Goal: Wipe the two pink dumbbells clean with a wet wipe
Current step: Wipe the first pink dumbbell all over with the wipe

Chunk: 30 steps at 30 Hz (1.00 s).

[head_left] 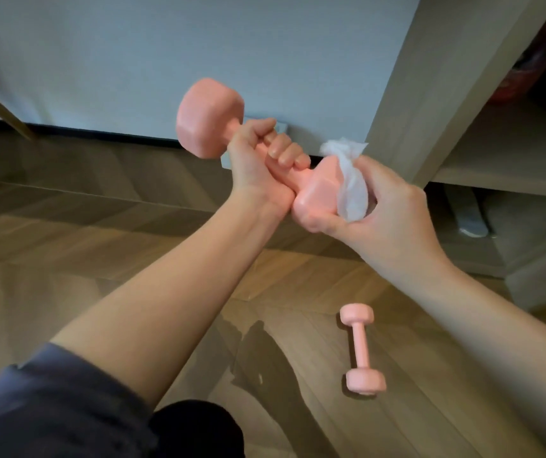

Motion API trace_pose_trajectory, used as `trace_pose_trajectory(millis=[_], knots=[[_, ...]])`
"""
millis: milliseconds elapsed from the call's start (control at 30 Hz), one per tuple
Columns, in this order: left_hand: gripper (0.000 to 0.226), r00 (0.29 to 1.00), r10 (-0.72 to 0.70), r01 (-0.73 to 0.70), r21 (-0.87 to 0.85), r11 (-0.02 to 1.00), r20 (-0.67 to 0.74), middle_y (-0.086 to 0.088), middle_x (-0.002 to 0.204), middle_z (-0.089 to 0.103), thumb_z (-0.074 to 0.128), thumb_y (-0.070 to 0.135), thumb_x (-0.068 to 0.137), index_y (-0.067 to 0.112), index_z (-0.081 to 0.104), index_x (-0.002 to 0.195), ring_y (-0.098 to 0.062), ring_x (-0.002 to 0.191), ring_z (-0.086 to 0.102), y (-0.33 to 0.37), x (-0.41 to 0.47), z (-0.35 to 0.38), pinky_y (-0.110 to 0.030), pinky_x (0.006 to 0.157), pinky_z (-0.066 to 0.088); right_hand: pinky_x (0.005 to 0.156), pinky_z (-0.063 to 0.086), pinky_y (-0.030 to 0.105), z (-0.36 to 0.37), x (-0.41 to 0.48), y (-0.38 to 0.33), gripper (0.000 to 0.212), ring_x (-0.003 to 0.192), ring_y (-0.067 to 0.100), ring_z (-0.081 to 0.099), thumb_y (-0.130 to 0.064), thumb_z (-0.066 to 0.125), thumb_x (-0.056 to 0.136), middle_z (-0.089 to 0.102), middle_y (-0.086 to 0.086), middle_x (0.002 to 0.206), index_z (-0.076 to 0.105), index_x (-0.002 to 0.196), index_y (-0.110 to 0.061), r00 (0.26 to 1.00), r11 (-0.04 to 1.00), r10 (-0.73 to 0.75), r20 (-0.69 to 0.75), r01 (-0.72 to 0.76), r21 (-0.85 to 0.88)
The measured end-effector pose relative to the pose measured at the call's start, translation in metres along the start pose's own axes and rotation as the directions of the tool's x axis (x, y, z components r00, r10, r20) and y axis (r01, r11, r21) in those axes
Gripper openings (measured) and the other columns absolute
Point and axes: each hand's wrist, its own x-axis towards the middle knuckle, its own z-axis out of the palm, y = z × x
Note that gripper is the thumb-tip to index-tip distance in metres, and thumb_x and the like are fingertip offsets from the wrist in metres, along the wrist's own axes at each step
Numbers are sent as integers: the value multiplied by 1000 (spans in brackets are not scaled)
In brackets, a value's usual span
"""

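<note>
The person's left hand (258, 160) is curled tight round the handle of the raised dumbbell (210, 117), holding it in the air at a slant, one head up and away, the other down toward the right. The right hand (387, 206) pinches the wet wipe (351, 186) between thumb and fingers and presses it over that lower head, with a loose tuft of wipe sticking up above the fingers. The second dumbbell (362, 348) lies flat on the wooden floor (100, 259), well apart from both hands, below and to the right; whether it has been wiped cannot be told from here.

The judgement is that the wipe is working on one head only, so the far head and the handle under the left hand's fingers may be left untouched unless the grip is shifted. That shift is the risky part: the handle may turn slick from the wipe's moisture, and loosening the left hand could let the weight slide out and fall onto the floor or onto the second dumbbell below. The bunched wipe gives a small contact patch, so faces of the head could be skipped. The raised head also sits near the pale panel (166, 61) behind, and a careless turn might knock it
</note>
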Motion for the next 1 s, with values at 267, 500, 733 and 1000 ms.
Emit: trace_pose_trajectory(millis=[267, 500, 733, 1000], knots=[[40, 997, -34, 32, 24, 999, 75, 5, 39, 22, 40, 11, 84, 20, 29, 47, -13, 33, 22, -12, 3, -2, -22, 39, 27, 78, 44, 13, -10, 2, 2, 67, 97, -1, 55, -53, 82, 63, 60, -21, 105, 56, 121, -31, 980, 994, 96, 176, -86, -65], [41, 996, -57, 54, 44, 998, 75, 5, 38, 23, 39, 10, 86, 20, 30, 47, -12, 32, 23, -5, 9, -7, -21, 38, 28, 76, 36, 0, 4, -1, 2, 77, 92, -9, 49, -58, 84, 55, 57, -26, 96, 63, 117, -17, 1000, 989, 19, 3, -19, -147], [40, 974, -177, 158, 137, 978, 140, 3, 39, 21, 41, 10, 80, 21, 27, 45, -15, 35, 20, -8, 3, -21, -25, 43, 27, 73, 41, 9, 9, -3, 1, 73, 102, -17, 49, -59, 83, 52, 54, -36, 107, 45, 114, -58, 932, 970, 239, 273, -218, -108], [28, 976, -76, 116, 195, 974, -202, 4, 48, 33, 56, 19, 86, 17, 37, 66, -13, 39, 32, -26, 4, 1, -22, 44, 33, 77, 36, 11, 12, -12, 9, 89, 104, 1, 52, -51, 89, 53, 55, -17, 114, 49, 130, -32, 965, 945, 254, 64, -234, -229]])
